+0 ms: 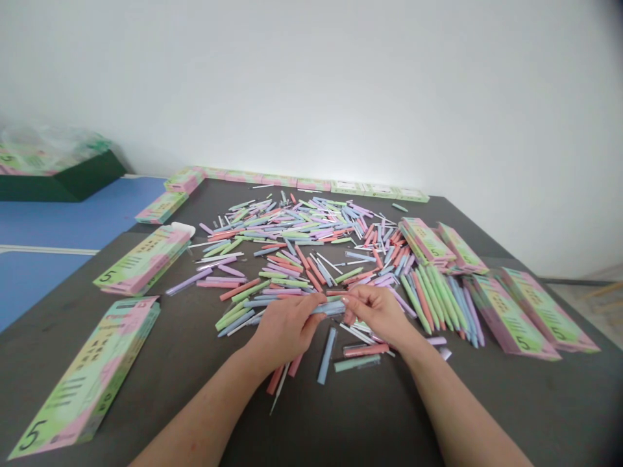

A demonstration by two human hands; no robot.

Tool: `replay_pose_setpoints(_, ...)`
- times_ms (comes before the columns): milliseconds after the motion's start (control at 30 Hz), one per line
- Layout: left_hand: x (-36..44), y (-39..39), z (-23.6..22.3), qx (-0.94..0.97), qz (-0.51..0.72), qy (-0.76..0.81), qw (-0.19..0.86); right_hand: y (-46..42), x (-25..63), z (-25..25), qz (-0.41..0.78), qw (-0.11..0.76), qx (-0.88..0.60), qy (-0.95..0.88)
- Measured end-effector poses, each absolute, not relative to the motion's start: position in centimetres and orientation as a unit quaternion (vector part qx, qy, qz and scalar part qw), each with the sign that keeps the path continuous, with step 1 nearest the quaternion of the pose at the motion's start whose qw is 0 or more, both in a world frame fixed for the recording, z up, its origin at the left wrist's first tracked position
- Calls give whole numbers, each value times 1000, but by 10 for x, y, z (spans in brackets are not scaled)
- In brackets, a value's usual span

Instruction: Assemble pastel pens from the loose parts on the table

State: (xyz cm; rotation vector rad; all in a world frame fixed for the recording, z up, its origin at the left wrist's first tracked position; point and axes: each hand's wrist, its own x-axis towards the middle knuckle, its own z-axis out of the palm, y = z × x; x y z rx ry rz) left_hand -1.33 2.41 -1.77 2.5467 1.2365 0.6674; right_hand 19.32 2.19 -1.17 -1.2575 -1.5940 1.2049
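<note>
Over the near edge of a loose pile of pens, my left hand is closed on a light blue pen. My right hand pinches at the right end of that same pen, its fingertips close to those of the left. Just below the hands, a blue pen lies alone on the dark table, with a red pen and a mint green pen to its right. Thin white refills and red barrels show beside my left wrist.
Pastel pens and white refills spread over the table's middle. A neat row of green pens lies at right beside printed boxes. More boxes stand at left and along the back edge. A dark green crate sits on a blue surface.
</note>
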Motion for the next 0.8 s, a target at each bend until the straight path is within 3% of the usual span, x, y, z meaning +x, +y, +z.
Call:
replay_pose_setpoints(200, -14, 26, -19, 875, 245, 402, 111, 21, 194, -17, 445, 354, -521, -636)
replay_pose_setpoints(500, -16, 27, -19, 864, 229, 431, 121, 24, 196, -16, 433, 397, -488, -645)
replay_pose_setpoints(800, -14, 25, -21, 875, 226, 413, 114, 22, 194, -18, 459, 352, -502, -643)
